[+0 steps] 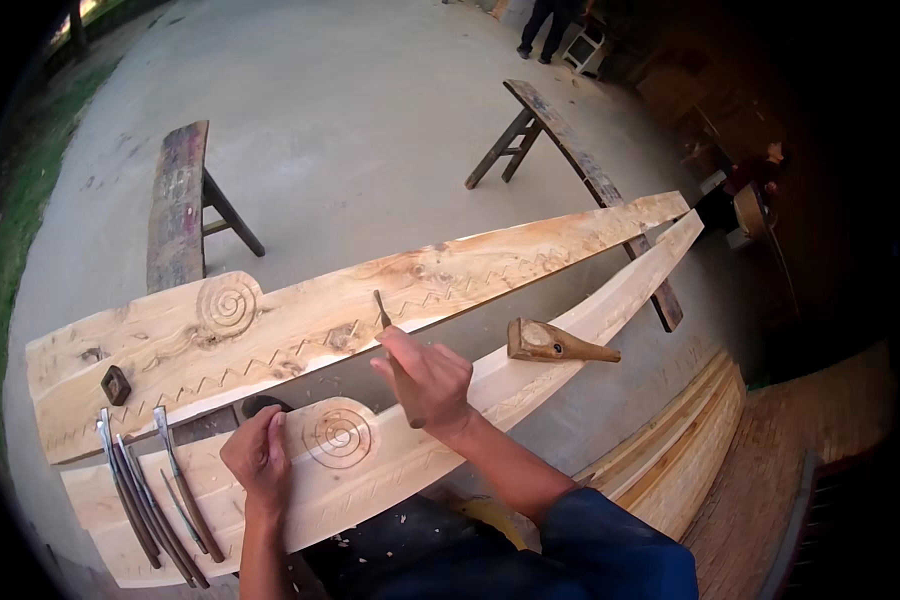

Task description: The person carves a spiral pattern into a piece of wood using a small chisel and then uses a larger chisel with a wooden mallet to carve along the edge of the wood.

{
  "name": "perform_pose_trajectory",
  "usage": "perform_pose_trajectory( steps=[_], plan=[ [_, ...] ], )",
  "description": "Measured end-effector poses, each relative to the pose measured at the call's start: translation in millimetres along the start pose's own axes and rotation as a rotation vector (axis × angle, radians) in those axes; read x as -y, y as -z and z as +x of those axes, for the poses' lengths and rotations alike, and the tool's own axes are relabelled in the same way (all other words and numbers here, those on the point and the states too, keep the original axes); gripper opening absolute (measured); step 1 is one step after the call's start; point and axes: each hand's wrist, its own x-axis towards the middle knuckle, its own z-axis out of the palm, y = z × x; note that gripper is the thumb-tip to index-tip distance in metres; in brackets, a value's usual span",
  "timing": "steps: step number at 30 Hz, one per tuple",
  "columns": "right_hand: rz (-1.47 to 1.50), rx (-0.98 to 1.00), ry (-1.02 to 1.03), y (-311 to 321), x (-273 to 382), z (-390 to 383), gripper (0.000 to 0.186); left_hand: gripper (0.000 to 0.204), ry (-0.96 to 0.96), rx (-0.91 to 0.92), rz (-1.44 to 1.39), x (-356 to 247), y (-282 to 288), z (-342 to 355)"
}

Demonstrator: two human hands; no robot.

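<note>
Two long pale wooden boards lie side by side, each carved with a spiral and a zigzag line: a far board and a near board. My right hand is closed around the wooden handle of a carving chisel, whose metal end points away from me, over the far board. At the near board's far edge, left of its spiral, my left hand is closed with its fingers curled; what they grip, if anything, is hidden. A wooden mallet rests on the near board, right of my right hand.
Several carving chisels lie across the near board's left end. A small dark block sits on the far board. Worn benches stand left and right. Stacked planks lie at the lower right. A person stands far back.
</note>
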Motion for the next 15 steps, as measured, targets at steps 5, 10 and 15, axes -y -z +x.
perform_pose_trajectory(
  steps=[5,10,15],
  plan=[
    [0.284,-0.048,-0.235,7,14,79,0.020,0.008,0.204,-0.094,-0.178,-4,-2,9],
    [1.065,0.209,-0.561,-68,57,125,0.040,0.015,0.429,-0.082,-0.320,18,7,1],
    [1.343,0.584,-0.696,-106,104,136,0.048,0.016,0.559,-0.146,-0.511,14,16,1]
  ],
)
